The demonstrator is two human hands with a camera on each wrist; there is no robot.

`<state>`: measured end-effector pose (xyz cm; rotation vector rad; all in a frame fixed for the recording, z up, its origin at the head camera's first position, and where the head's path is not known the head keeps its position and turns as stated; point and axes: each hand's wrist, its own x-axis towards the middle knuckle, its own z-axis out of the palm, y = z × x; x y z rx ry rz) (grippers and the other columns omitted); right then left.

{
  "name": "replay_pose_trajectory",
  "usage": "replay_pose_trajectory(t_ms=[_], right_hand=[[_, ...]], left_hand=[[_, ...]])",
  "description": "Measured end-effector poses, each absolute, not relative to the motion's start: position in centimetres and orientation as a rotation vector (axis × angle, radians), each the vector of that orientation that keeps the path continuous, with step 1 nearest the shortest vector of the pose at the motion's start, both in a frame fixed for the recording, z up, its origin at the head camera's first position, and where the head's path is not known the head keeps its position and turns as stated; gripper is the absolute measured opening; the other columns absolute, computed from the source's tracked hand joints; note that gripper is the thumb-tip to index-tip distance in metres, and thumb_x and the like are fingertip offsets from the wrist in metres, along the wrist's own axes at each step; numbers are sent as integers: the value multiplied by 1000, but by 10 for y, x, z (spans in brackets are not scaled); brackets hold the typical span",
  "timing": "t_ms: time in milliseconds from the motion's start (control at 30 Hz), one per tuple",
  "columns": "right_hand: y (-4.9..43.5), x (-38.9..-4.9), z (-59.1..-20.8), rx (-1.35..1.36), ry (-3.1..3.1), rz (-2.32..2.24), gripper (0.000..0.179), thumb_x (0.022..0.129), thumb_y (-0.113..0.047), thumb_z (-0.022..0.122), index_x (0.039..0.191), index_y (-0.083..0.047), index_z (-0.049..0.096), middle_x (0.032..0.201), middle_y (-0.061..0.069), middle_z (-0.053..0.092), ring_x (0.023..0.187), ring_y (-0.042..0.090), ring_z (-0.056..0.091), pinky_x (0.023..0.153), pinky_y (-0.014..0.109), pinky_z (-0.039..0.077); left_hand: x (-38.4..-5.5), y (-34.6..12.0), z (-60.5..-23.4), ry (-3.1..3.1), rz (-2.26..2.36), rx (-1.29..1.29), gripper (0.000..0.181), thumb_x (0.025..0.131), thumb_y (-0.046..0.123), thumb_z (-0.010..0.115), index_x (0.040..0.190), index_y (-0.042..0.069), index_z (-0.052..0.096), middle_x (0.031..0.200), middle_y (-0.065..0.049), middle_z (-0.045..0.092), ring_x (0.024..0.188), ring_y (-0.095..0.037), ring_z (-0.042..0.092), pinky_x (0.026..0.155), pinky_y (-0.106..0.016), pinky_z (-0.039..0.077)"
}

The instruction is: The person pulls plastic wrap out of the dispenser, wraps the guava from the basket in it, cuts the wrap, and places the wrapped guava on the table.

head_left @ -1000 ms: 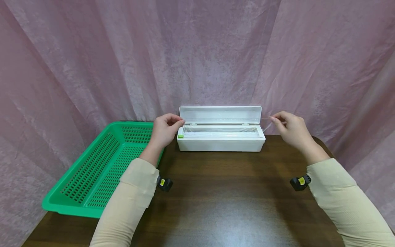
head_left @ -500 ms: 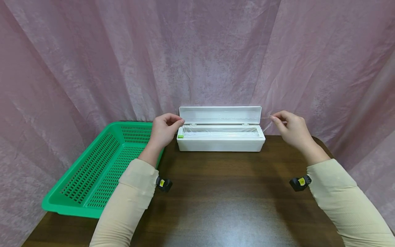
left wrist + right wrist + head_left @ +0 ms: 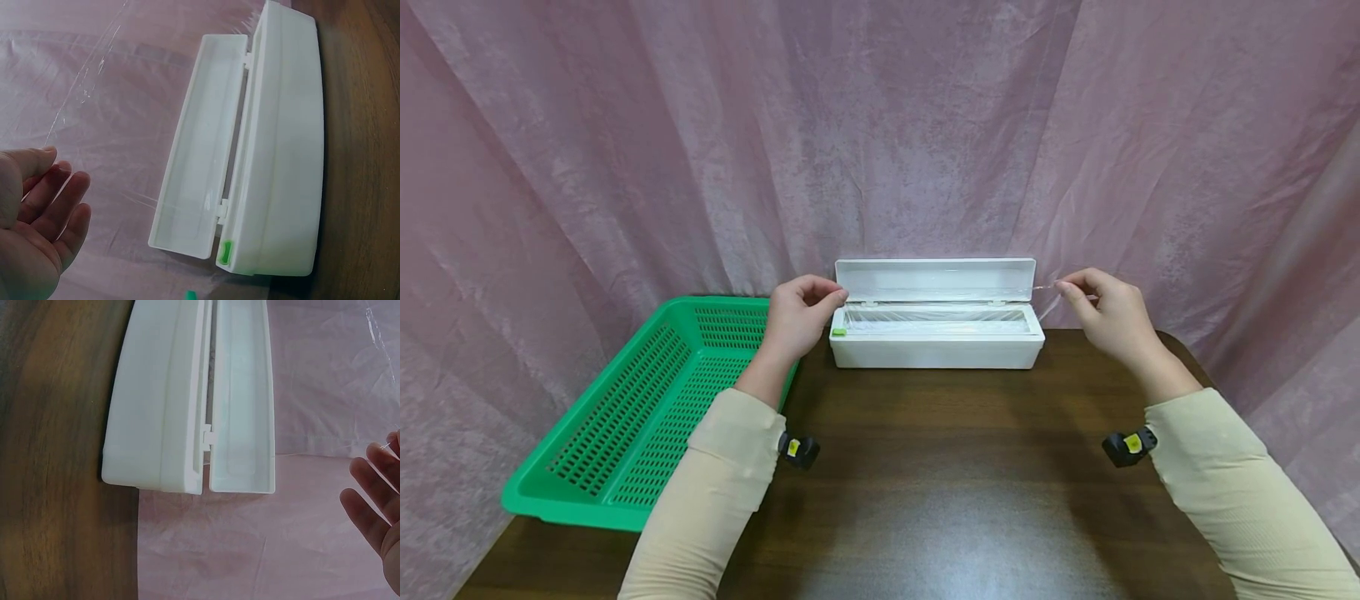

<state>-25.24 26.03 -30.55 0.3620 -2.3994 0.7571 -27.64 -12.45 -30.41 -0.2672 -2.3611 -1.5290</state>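
A white plastic wrap dispenser (image 3: pixel 936 353) stands at the back of the table with its lid (image 3: pixel 936 280) raised. Clear plastic wrap (image 3: pixel 78 76) stretches between my two hands, its edge showing as a thin shiny line. By the dispenser's left end, my left hand (image 3: pixel 800 318) pinches one corner of the film between thumb and forefinger. My right hand (image 3: pixel 1108 315) holds the opposite corner past the right end, where a strand of film slants down towards the box. A green tab (image 3: pixel 839 332) sits at the dispenser's left front corner. In the right wrist view, the right thumb is out of frame.
To the left lies a green perforated plastic basket (image 3: pixel 576 500), partly behind my left forearm. The dark wooden table (image 3: pixel 955 475) extends in front of the dispenser. A pink curtain (image 3: pixel 925 133) hangs close behind it.
Both hands stay almost still. The film catches the light slightly differently near the lid and the right fingertips.
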Motion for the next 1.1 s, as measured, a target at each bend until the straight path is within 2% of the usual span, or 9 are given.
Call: replay_pose_trajectory(t_ms=[133, 233, 467, 533, 600, 833, 1100], right_hand=[[260, -252, -305, 366, -2389, 759, 22, 95, -21, 57, 94, -1, 67, 87, 15, 70, 71, -18, 42, 65, 9, 38], [259, -252, -304, 375, -2383, 751, 21, 95, -20, 58, 94, 0, 67, 87, 15, 70, 72, -13, 46, 64, 10, 39], [255, -250, -303, 403, -2371, 757, 19, 94, -16, 59, 94, 1, 67, 88, 17, 70, 73, 18, 59, 62, 9, 38], [255, -250, -303, 410, -2369, 758, 18, 94, -16, 59, 94, 1, 66, 87, 17, 69, 73, 21, 60, 62, 8, 37], [254, -249, -302, 416, -2366, 760, 19, 94, -16, 59, 94, 1, 66, 87, 17, 69, 73, 18, 60, 62, 8, 37], [253, -250, -302, 428, -2341, 756, 17, 92, -15, 60, 92, 1, 67, 85, 16, 70, 70, -6, 50, 61, 7, 37], [250, -250, -302, 441, -2330, 759, 15, 92, -13, 61, 91, 0, 67, 85, 15, 70, 69, -7, 51, 61, 6, 37]], left_hand=[[-276, -125, -304, -2353, -1536, -272, 17, 86, 20, 69, 91, 3, 70, 86, -11, 70, 74, -10, 59, 66, -21, 47], [-276, -125, -305, -2348, -1530, -286, 18, 86, 20, 70, 92, 3, 70, 86, -10, 70, 74, -9, 60, 67, -21, 48], [-275, -123, -304, -2342, -1537, -304, 17, 86, 19, 70, 91, 3, 71, 86, -12, 70, 73, -10, 59, 66, -20, 47], [-275, -123, -303, -2345, -1530, -312, 17, 86, 19, 69, 92, 3, 71, 87, -13, 70, 73, -9, 59, 66, -20, 47], [-274, -123, -303, -2344, -1525, -319, 18, 86, 20, 69, 92, 3, 71, 87, -13, 70, 73, -9, 59, 66, -20, 47], [-273, -122, -301, -2343, -1536, -326, 16, 86, 20, 70, 91, 4, 71, 85, -11, 70, 73, -11, 60, 66, -22, 48], [-273, -121, -301, -2351, -1514, -337, 16, 86, 20, 70, 90, 5, 71, 82, -8, 68, 73, -13, 58, 66, -23, 47]])
